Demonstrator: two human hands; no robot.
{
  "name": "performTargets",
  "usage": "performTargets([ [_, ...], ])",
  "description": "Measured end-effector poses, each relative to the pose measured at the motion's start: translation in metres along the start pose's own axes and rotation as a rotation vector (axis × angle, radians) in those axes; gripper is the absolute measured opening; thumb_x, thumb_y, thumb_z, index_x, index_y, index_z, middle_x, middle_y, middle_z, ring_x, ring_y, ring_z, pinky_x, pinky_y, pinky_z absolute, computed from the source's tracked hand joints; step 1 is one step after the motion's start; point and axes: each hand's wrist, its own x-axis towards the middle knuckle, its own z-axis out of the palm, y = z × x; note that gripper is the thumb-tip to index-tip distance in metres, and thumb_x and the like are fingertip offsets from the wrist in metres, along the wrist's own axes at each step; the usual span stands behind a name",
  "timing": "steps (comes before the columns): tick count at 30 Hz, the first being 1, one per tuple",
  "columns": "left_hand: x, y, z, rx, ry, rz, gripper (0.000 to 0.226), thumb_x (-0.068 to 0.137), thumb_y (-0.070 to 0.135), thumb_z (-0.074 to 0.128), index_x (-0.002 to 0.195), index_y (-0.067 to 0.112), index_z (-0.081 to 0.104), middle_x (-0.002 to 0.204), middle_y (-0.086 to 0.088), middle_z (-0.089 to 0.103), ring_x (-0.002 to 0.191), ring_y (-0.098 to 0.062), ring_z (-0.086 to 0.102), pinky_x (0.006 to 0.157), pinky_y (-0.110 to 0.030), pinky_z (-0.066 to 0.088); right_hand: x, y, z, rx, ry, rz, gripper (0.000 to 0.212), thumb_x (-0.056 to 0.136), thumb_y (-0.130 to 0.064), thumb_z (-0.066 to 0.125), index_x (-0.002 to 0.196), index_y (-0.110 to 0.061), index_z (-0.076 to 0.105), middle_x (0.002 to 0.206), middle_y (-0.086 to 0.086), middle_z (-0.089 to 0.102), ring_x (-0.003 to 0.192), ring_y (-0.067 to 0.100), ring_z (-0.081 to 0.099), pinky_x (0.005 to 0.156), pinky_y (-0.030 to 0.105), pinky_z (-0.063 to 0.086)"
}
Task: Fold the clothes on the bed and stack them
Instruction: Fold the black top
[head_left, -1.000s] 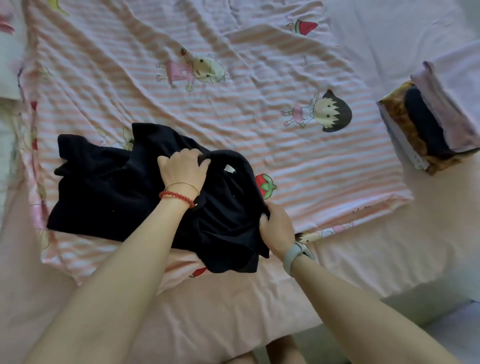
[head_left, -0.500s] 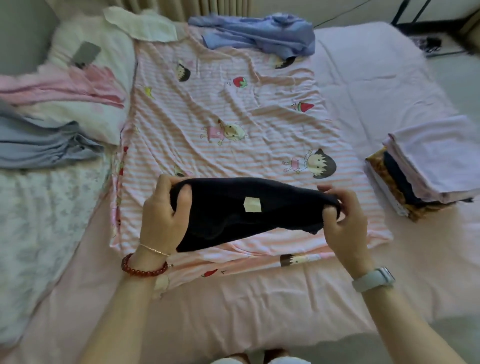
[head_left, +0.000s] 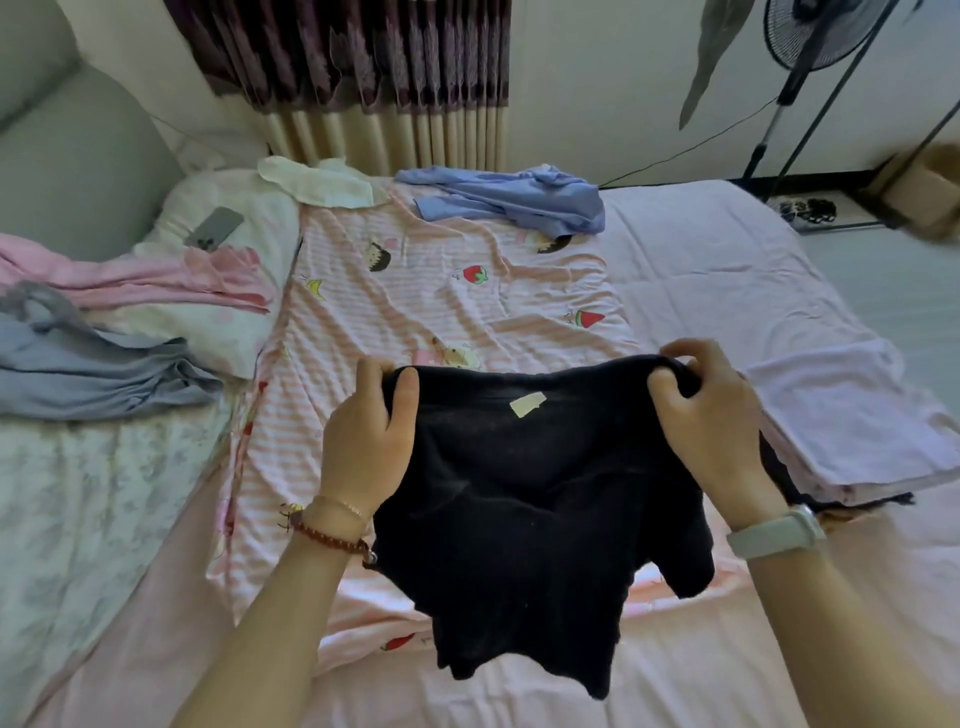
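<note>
A bed (head_left: 727, 291) with a pale pink sheet fills the room, a pink striped cartoon-print cover (head_left: 415, 312) spread across its middle. Held up above the near part of that cover hangs a black T-shirt (head_left: 524, 519), a pale label inside its collar, its hem dangling toward the bed's near edge. To the right of the shirt sits a stack of folded clothes (head_left: 852, 431), a lilac piece on top. Beyond the shirt, at the far end of the cover, lies a crumpled blue garment (head_left: 509, 202); to its left, grey and pink garments (head_left: 93, 332) lie by a pillow. The left hand (head_left: 363, 441) grips one shoulder of the shirt, thumb curled over the cloth; the right hand (head_left: 711, 415) pinches the other shoulder in bunched fingers.
</note>
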Motion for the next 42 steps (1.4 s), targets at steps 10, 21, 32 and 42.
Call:
performTargets([
  [10,0.053,-0.113,0.13,0.208,-0.2,-0.345,0.047,0.094,0.037,0.044,0.134,0.012,0.039,0.135,-0.014,0.042,0.124,-0.032,0.041,0.101,-0.044,0.033,0.061,0.08,0.145,-0.038,-0.515,0.152,0.053,0.092,-0.019,0.053,0.141,-0.01,0.035,0.141,0.011,0.037,0.13,0.027,0.036,0.103,0.034,0.034],
  [21,-0.17,-0.211,0.157,-0.084,-0.39,-0.917,0.032,0.089,0.017,0.057,0.12,0.009,0.053,0.116,-0.003,0.058,0.111,-0.023,0.053,0.088,-0.028,0.039,-0.189,0.217,0.156,0.037,-0.661,0.956,0.038,0.096,-0.015,0.043,0.133,-0.006,0.042,0.126,0.011,0.051,0.1,0.014,0.045,0.083,0.024,0.036],
  [32,-0.178,-0.194,0.154,-0.115,-0.234,-0.804,0.021,0.095,0.011,0.047,0.075,0.006,0.047,0.065,-0.003,0.041,0.064,-0.018,0.034,0.057,-0.025,0.029,-0.188,0.221,0.177,0.329,-0.51,1.088,0.029,0.093,-0.017,0.048,0.066,-0.016,0.036,0.066,-0.001,0.035,0.062,0.013,0.033,0.055,0.026,0.026],
  [42,-0.217,-0.186,0.152,-0.552,-0.041,-1.233,0.022,0.099,0.02,0.037,0.101,0.015,0.059,0.111,-0.005,0.06,0.105,-0.019,0.054,0.097,-0.035,0.042,-0.176,0.239,0.115,0.307,-0.305,0.964,0.012,0.089,-0.019,0.058,0.077,-0.017,0.058,0.082,-0.002,0.059,0.074,0.01,0.053,0.064,0.021,0.041],
])
